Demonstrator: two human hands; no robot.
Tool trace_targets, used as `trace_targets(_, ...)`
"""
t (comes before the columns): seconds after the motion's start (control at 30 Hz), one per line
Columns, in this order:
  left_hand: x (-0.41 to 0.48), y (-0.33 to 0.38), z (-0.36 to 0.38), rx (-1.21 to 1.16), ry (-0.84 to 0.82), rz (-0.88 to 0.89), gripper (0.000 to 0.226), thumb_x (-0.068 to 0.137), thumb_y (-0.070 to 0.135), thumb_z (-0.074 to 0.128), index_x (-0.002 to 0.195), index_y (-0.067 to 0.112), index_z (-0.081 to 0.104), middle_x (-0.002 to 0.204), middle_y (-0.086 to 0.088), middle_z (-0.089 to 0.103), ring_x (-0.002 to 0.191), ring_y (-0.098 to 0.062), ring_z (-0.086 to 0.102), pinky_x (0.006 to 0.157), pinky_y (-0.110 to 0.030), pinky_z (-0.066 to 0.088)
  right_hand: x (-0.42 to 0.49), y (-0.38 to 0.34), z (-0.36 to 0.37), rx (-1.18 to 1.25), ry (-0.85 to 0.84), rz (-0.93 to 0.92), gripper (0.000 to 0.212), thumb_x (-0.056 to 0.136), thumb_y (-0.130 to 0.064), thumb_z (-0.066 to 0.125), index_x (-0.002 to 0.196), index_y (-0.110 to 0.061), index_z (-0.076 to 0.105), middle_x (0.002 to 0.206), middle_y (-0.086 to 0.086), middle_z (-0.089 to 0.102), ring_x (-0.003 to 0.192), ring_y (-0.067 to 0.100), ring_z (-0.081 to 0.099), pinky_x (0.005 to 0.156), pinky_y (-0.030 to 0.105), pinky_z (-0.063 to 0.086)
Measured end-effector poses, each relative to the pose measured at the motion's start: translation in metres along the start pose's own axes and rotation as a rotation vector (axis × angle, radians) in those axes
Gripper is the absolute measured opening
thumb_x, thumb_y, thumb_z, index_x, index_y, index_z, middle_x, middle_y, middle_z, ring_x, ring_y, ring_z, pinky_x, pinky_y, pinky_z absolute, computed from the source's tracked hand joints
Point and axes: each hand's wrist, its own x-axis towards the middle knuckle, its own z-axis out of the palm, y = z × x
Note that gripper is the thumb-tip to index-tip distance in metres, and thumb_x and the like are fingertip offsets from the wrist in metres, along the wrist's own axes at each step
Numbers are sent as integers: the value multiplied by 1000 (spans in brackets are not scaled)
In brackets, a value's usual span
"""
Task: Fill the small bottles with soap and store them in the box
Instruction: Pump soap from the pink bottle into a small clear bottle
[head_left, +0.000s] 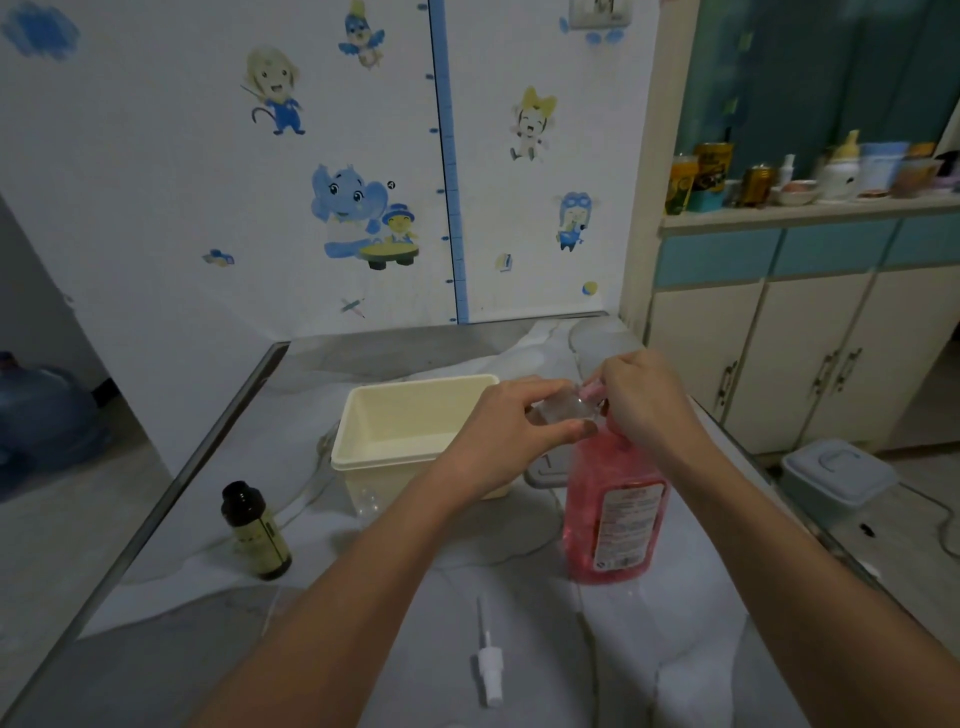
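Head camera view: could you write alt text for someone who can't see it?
Two hands hold a small clear bottle above a big pink soap bottle on a grey table. A cream box stands behind; a white pump lies in front.

I hold a small clear bottle (563, 410) on its side, above the table at centre right, just over the top of a tall bottle of pink soap (613, 504) standing upright with its label facing me. The small bottle looks empty, though blur hides detail. Left of both, a cream box (415, 415) sits open. A white pump top (490, 662) lies near me.
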Motion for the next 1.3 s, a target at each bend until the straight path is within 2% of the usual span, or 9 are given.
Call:
trace_targets(0.3, 5, 11, -8, -1, -15, -26, 42, 75, 38, 78, 113, 22, 71, 88, 22, 63, 81, 7, 58, 69, -6, 38, 3, -16, -10, 37, -65, 35, 27, 85, -16, 42, 74, -10, 66, 89, 14, 69, 52, 15, 54, 49, 23, 44)
trace_targets(0.47, 2, 7, -4, -4, -14, -27, 36, 75, 41, 77, 109, 30, 71, 90, 18, 66, 83, 0, 60, 71, -16, 45, -1, -10, -5, 6, -36, 33, 31, 88, -16, 41, 83, -4, 69, 90, 15, 70, 54, 13, 53, 49, 23, 40)
trace_targets(0.63, -1, 2, 0, 3, -3, -10, 29, 76, 40, 77, 102, 31, 72, 81, 16, 64, 77, -1, 57, 67, -16, 42, -3, -4, 0, -144, 32, -44, 26, 85, -4, 43, 76, -5, 68, 74, 6, 66, 78, 27, 65, 63, 35, 49)
trace_targets(0.73, 0, 6, -3, 2, -16, -22, 35, 75, 39, 78, 108, 28, 71, 87, 18, 65, 80, 1, 58, 68, -15, 43, -4, -9, -3, 12, -10, 19, 29, 89, -12, 42, 84, -3, 69, 78, 7, 69, 88, 31, 67, 55, 27, 47)
trace_targets(0.83, 4, 10, -7, 7, -11, -15, 39, 76, 39, 77, 112, 25, 70, 90, 21, 64, 83, 6, 58, 71, -9, 42, -3, -16, -8, 79, -34, 49, 28, 88, -15, 42, 76, -10, 67, 81, 5, 69, 85, 15, 64, 45, 22, 42)
trace_targets(0.93, 5, 12, -8, 7, -10, -16, 41, 76, 38, 78, 113, 22, 70, 91, 17, 64, 80, 6, 57, 69, -8, 39, -1, -19, -10, 88, -47, 40, 27, 86, -16, 43, 74, -11, 67, 82, 4, 69, 83, 11, 62, 42, 19, 41)
trace_targets(1.13, 0, 4, -1, -5, -18, -27, 33, 77, 36, 77, 108, 24, 71, 86, 15, 64, 77, 4, 56, 67, -8, 37, -2, -6, -2, 3, -6, 13, 29, 85, -18, 41, 79, -8, 68, 80, 6, 69, 89, 31, 66, 53, 23, 45)
trace_targets(1.2, -1, 3, 0, -8, -13, -41, 36, 77, 36, 78, 110, 24, 71, 87, 17, 63, 79, 6, 56, 68, -7, 36, -4, -3, -1, -55, -5, -6, 29, 87, -17, 41, 81, -7, 68, 79, 1, 67, 91, 29, 65, 51, 17, 44)
trace_targets(1.3, -2, 6, -2, -8, -18, -42, 38, 76, 36, 78, 112, 25, 70, 93, 14, 66, 83, 0, 59, 70, -10, 40, -5, -7, -4, 9, -26, 14, 32, 86, -17, 41, 86, -2, 69, 86, 5, 67, 91, 31, 65, 51, 23, 45)
